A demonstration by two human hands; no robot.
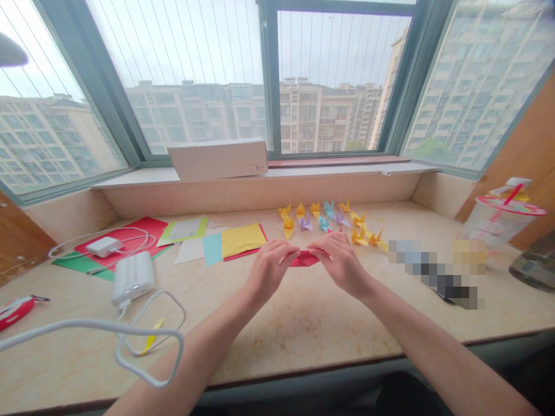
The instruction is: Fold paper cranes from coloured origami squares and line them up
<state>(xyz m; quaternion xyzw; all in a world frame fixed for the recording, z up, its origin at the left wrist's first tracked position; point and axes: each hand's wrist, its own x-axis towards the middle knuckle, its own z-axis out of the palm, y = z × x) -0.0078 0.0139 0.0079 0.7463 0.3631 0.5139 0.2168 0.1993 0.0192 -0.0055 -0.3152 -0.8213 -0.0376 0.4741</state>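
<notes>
A small folded piece of red paper [306, 259] lies between my two hands at the middle of the stone sill [303, 323]. My left hand [269, 267] pinches its left end with the fingers pressed together. My right hand [340, 261] pinches its right end in the same way. Just behind my hands stands a cluster of several small folded paper cranes [329, 219], in yellow, orange, purple and light blue. To the left of my hands lies a loose pile of coloured paper sheets [236, 240], with yellow and light blue on top.
A white power bank [132, 277] with white cables [143, 346] lies at the left, and a white charger [104, 247] rests on red and green sheets. A plastic cup with a red straw [498, 222] stands at the right. A white box [219, 159] sits on the window ledge.
</notes>
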